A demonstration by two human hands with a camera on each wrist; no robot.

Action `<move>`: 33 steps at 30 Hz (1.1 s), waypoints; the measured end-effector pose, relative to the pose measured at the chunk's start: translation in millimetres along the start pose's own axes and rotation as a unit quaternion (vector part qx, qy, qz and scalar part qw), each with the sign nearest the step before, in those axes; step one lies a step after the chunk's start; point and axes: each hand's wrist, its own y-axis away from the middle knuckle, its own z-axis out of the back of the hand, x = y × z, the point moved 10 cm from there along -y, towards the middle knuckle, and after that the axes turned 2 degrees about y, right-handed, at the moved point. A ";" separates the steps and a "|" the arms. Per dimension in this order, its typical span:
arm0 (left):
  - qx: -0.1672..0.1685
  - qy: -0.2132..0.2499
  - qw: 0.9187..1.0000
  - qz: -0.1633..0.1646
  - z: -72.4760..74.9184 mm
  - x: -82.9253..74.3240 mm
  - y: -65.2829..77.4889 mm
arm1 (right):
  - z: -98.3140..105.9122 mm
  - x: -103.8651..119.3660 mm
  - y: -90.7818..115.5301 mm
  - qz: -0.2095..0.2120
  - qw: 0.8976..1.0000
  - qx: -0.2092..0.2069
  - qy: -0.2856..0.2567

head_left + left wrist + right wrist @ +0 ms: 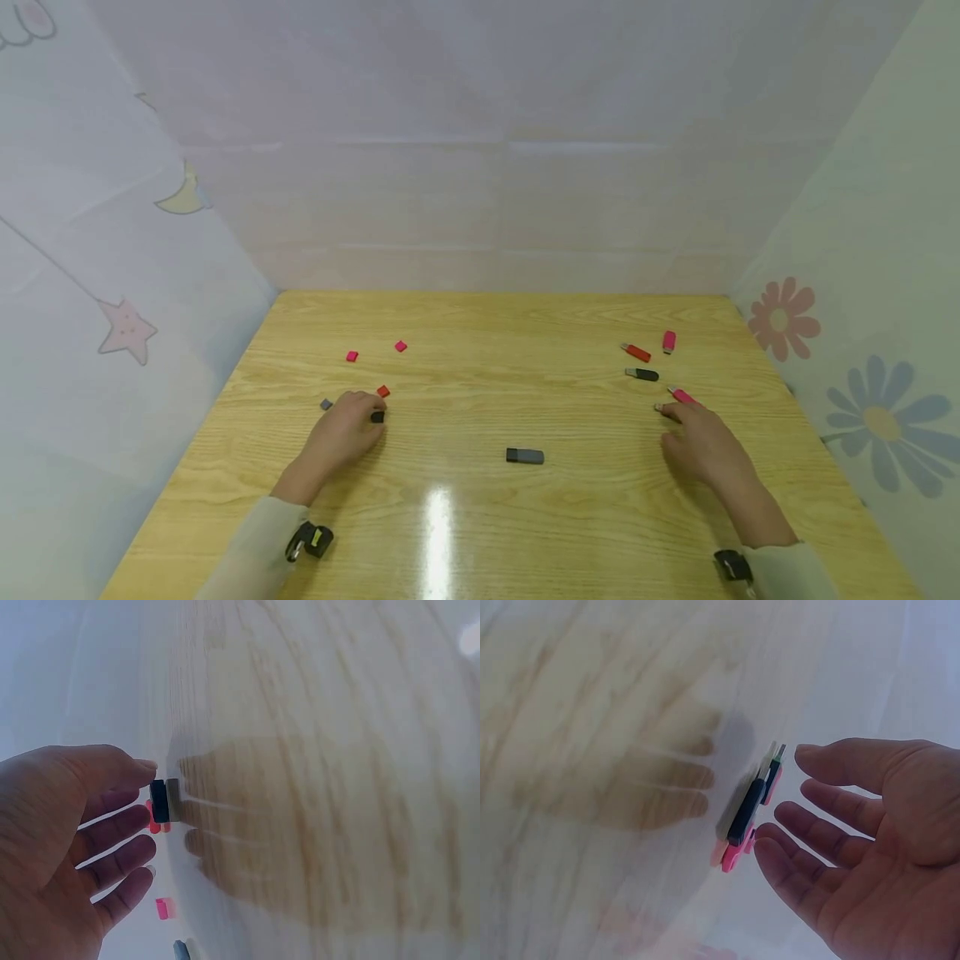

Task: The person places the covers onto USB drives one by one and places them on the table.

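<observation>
My left hand (345, 427) is low over the table, fingers loosely bent, beside a small black cap (378, 417). In the left wrist view the black cap (159, 801) lies on the tabletop, just past the thumb tip. On the other side my right hand (705, 443) hovers with relaxed, spread fingers by a dark USB stick (748, 812). That stick lies on the table, its metal plug (659, 407) showing past the fingertips in the head view. Between the hands lies a grey USB stick (528, 457) with its black cap (512, 455) on.
Left are two pink caps (352, 356) (401, 346), a red cap (383, 391) and a grey cap (326, 404). Uncapped sticks lie right: red (637, 352), black (643, 375), and two pink (669, 341) (684, 396). Pale cloth walls (495, 208) border the wooden table (465, 367).
</observation>
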 end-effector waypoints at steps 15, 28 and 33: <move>0.004 0.021 0.999 0.033 -1.1 8.8 1.9 | 0.3 -24.4 -7.7 -0.048 0.999 0.013 0.000; 0.015 0.016 0.999 0.040 -4.1 11.3 -0.4 | -0.1 -28.6 -13.0 -0.046 0.999 0.005 0.018; 0.017 0.012 0.999 0.044 -5.5 12.2 -1.5 | -0.5 -27.7 -16.1 -0.033 0.999 0.001 0.032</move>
